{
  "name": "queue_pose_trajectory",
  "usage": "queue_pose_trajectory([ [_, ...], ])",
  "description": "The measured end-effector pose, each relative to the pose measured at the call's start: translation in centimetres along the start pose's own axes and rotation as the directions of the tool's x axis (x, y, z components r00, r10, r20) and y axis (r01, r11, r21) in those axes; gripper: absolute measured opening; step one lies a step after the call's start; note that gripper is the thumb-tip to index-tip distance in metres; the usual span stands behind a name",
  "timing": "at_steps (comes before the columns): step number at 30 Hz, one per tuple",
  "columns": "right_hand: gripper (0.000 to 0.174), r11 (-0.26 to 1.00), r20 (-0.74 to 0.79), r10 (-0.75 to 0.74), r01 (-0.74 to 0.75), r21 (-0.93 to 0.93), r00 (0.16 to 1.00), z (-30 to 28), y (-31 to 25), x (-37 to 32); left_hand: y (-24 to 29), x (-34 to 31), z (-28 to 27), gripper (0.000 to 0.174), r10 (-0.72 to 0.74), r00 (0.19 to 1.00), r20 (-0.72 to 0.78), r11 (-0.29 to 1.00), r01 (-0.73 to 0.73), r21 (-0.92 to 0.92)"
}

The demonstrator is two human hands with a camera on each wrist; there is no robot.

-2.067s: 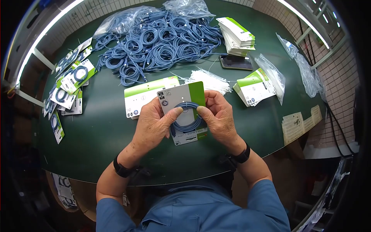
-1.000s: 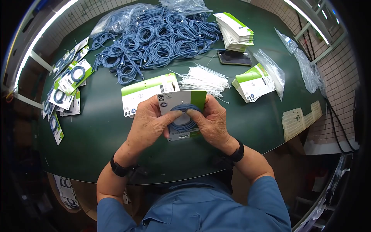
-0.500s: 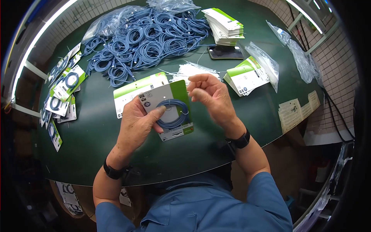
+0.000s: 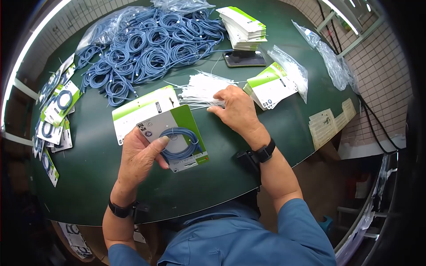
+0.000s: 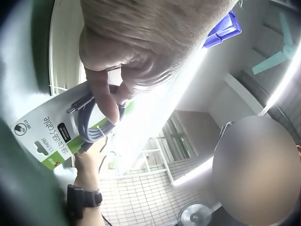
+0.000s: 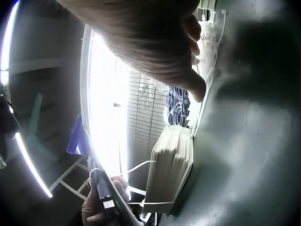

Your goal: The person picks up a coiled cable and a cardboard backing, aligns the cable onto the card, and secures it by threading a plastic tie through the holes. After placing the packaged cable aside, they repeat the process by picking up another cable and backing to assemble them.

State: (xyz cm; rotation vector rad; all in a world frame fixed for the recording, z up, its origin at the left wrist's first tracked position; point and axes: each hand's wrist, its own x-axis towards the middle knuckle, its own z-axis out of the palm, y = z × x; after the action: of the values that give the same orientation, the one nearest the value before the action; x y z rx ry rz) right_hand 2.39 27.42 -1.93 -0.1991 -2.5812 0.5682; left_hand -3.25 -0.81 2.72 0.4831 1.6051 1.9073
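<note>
My left hand (image 4: 140,155) grips a white-and-green cable card (image 4: 183,114), thumb on the front and fingers behind. A coiled blue USB-C cable (image 4: 195,141) lies against the card, a white tie looped round its right side. In the left wrist view the card (image 5: 35,123) reads "USB-C to USB-C cable", and the thumb presses over the coil (image 5: 83,123). My right hand (image 4: 239,111) is at the near right edge of a heap of white cable ties (image 4: 202,88). Its thumb and fingers are spread apart with nothing seen between them.
Coiled blue cables (image 4: 151,48) fill the back. Blank cards lie flat (image 4: 137,108), stacked (image 4: 242,31) and fanned (image 4: 271,88). A phone (image 4: 244,59) and plastic bags (image 4: 293,71) are at the right. Finished-looking cable cards (image 4: 55,111) are heaped left. Old paper (image 4: 330,124) sits by the right edge.
My right hand has let go of the card and reached forward to the cable ties. The left hand has carried the card and coil leftward. The whole head view has shifted.
</note>
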Motion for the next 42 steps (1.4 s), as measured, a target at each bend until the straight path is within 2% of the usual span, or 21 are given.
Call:
queue_pose_trajectory([
  [1, 0.016, 0.995, -0.063, -0.035, 0.029, -0.092, 0.997, 0.2, -0.1, 0.0, -0.1, -0.1, 0.0, 0.029, -0.002, 1.0, -0.008, 1.0, 0.002, -0.012],
  [5, 0.014, 0.996, 0.031, -0.047, 0.05, -0.078, 0.998, 0.8, 0.0, 0.3, -0.2, -0.2, 0.1, 0.03, -0.068, 0.997, 0.036, 0.998, 0.068, -0.007],
  [9, 0.011, 0.993, 0.04, -0.056, 0.06, -0.098, 0.998, 1.8, 0.5, 0.4, -0.1, -0.1, -0.1, 0.033, -0.086, 0.992, 0.095, 0.996, 0.087, -0.005],
  [17, 0.007, 0.989, -0.069, -0.072, 0.063, -0.134, 0.995, -0.1, -1.2, 0.7, 0.0, -0.4, 0.2, 0.036, -0.042, 0.994, 0.103, 0.996, 0.05, -0.073],
  [22, 0.007, 0.999, -0.131, -0.054, 0.053, -0.012, 0.99, -0.2, -1.0, 0.4, 0.2, -0.9, 0.3, 0.027, 0.04, 0.991, 0.13, 0.997, -0.03, -0.073],
  [25, 0.007, 0.995, -0.245, -0.064, 0.081, 0.062, 0.967, -0.2, -0.8, 0.6, 0.8, -1.4, 0.3, 0.023, 0.102, 0.983, 0.156, 0.994, -0.095, -0.046],
  [28, 0.004, 0.986, -0.273, -0.061, 0.101, 0.134, 0.96, -0.7, -0.9, 0.8, 1.4, -2.1, 0.4, 0.018, 0.255, 0.961, 0.103, 0.966, -0.249, -0.063],
  [29, 0.003, 0.979, -0.279, -0.061, 0.111, 0.168, 0.958, -0.8, -1.0, 0.9, 1.5, -2.2, 0.2, 0.018, 0.263, 0.959, 0.108, 0.964, -0.257, -0.062],
  [30, 0.003, 0.981, -0.291, -0.07, 0.12, 0.156, 0.954, -1.3, -1.1, 1.1, 1.8, -2.1, 0.0, 0.019, 0.352, 0.93, 0.106, 0.936, -0.353, -0.013],
  [31, 0.003, 0.924, -0.208, 0.087, -0.001, 0.382, 0.974, -1.4, -1.3, 1.0, 1.8, -2.2, -0.4, 0.019, 0.43, 0.897, 0.101, 0.9, -0.435, 0.035],
  [32, 0.003, 0.806, -0.088, 0.22, -0.13, 0.577, 0.972, -1.6, -1.6, 1.0, 1.8, -2.3, -0.7, 0.02, 0.505, 0.858, 0.097, 0.855, -0.512, 0.083],
  [33, 0.003, 0.635, 0.061, 0.321, -0.262, 0.726, 0.945, -1.8, -1.8, 1.0, 1.9, -2.2, -0.8, 0.02, 0.51, 0.855, 0.093, 0.853, -0.516, 0.076],
  [34, 0.003, 0.641, 0.062, 0.317, -0.262, 0.721, 0.946, -2.3, -2.0, 1.1, 1.9, -2.2, -1.0, 0.02, 0.57, 0.817, 0.093, 0.812, -0.577, 0.091],
  [36, 0.007, 0.424, 0.212, 0.323, -0.342, 0.839, 0.922, -3.5, -3.1, 1.2, 2.0, -2.1, -1.3, 0.02, 0.673, 0.733, 0.092, 0.723, -0.679, 0.127],
  [37, 0.009, 0.301, 0.289, 0.31, -0.382, 0.874, 0.906, -3.9, -3.7, 1.4, 2.1, -2.0, -1.6, 0.02, 0.672, 0.736, 0.084, 0.725, -0.676, 0.129],
  [40, 0.012, 0.248, 0.362, 0.229, -0.414, 0.876, 0.904, -4.7, -4.7, 1.9, 2.3, -1.7, -2.3, 0.019, 0.775, 0.624, 0.104, 0.532, -0.731, 0.426],
  [41, 0.014, 0.217, 0.398, 0.19, -0.434, 0.874, 0.897, -4.8, -5.1, 1.9, 2.4, -1.5, -2.5, 0.019, 0.766, 0.636, 0.092, 0.544, -0.718, 0.434],
  [42, 0.014, 0.205, 0.419, 0.192, -0.454, 0.867, 0.887, -4.9, -5.8, 1.8, 2.5, -1.2, -2.8, 0.02, 0.796, 0.595, 0.109, 0.463, -0.715, 0.523],
])
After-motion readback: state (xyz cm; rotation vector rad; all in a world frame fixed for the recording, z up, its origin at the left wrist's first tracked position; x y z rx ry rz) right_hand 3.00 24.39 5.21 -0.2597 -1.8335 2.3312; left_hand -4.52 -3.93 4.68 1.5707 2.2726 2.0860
